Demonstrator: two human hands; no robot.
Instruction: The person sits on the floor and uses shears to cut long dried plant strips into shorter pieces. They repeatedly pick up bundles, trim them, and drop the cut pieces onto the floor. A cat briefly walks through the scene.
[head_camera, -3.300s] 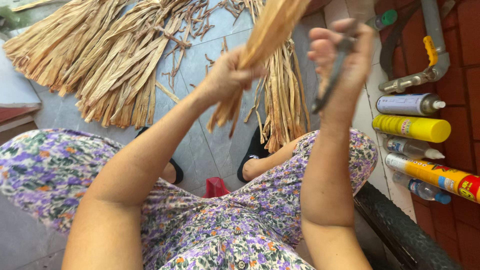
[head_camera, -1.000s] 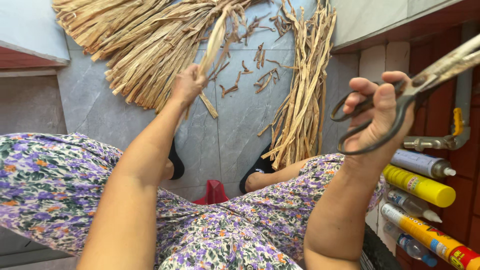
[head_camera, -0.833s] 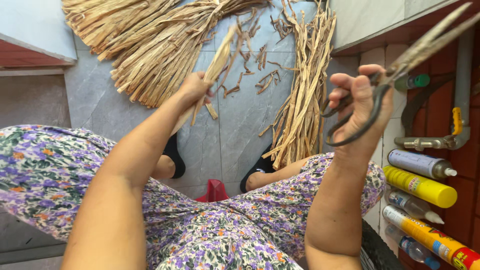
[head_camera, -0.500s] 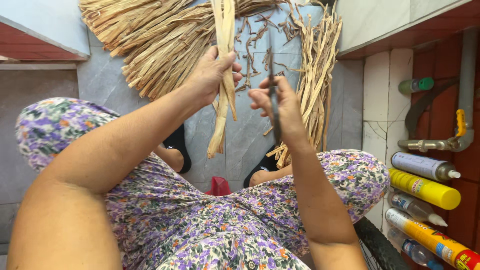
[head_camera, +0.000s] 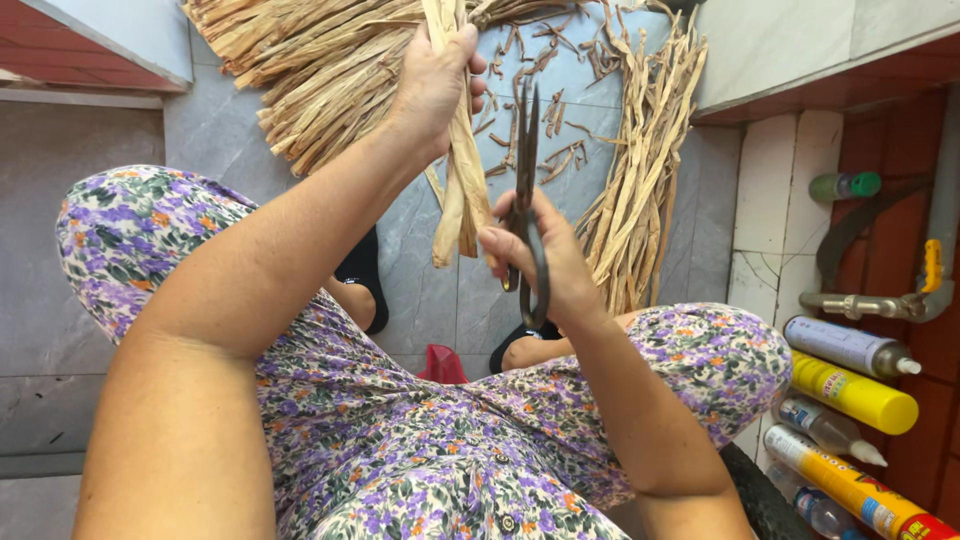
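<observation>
Tiles of grey stone (head_camera: 110, 200) are seen at far left, beneath the knee of a floral purple garment (head_camera: 380, 430) that fills the lower middle of the view. A large heap of dried straw-coloured strips (head_camera: 310, 70) is spread on the floor at upper left. The left hand (head_camera: 435, 85) is raised above that heap, fingers wrapped closed around a small bunch of dried strips (head_camera: 462, 170); the bunch passes through the fist and hangs down, its lower ends free and slightly curled. Just right of the bunch, dark metal scissors (head_camera: 525, 190) are held upright by the right hand (head_camera: 545, 265), blades pointing up and away. The blades are drawn together, with next to no gap visible between them. The right fingers are curled through and around the handle loops; the thumb lies along the near side. Scissors and bunch are close beside each other; contact cannot be confirmed. Short offcuts (head_camera: 560, 150) are scattered on the tile behind the blades. A second, narrower pile of strips (head_camera: 640, 200) is laid further right, running toward a white tiled step (head_camera: 780, 200). At far right, spray cans (head_camera: 850, 380) in yellow and silver are lying against a red wall, below a metal pipe (head_camera: 870, 300) with a yellow-handled valve.
</observation>
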